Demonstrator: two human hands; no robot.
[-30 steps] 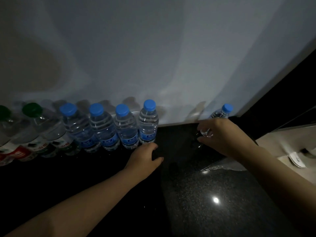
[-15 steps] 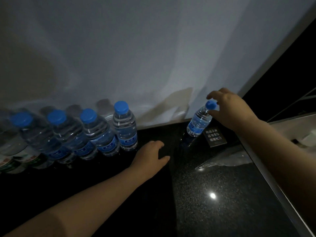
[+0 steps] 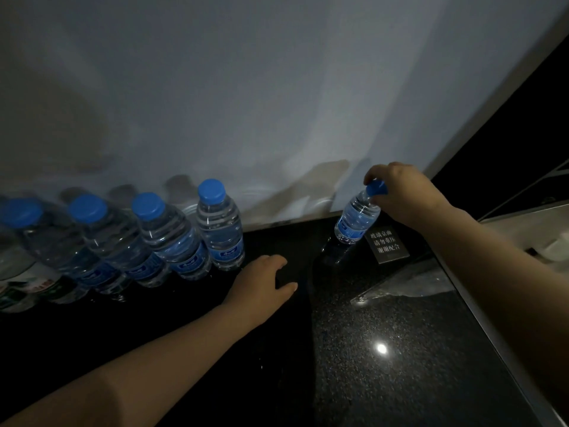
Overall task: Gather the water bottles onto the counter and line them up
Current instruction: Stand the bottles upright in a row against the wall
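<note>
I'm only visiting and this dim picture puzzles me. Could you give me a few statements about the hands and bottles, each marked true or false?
1. The right hand holds the lone bottle by its blue cap. True.
2. The left hand grips a bottle. False: it rests on the counter, holding nothing.
3. The lone bottle touches the row of bottles. False: bare counter lies between them.
4. A small dark sign sits right beside the lone bottle. True.
5. The row's end bottle has a red cap. False: its cap is blue.
</note>
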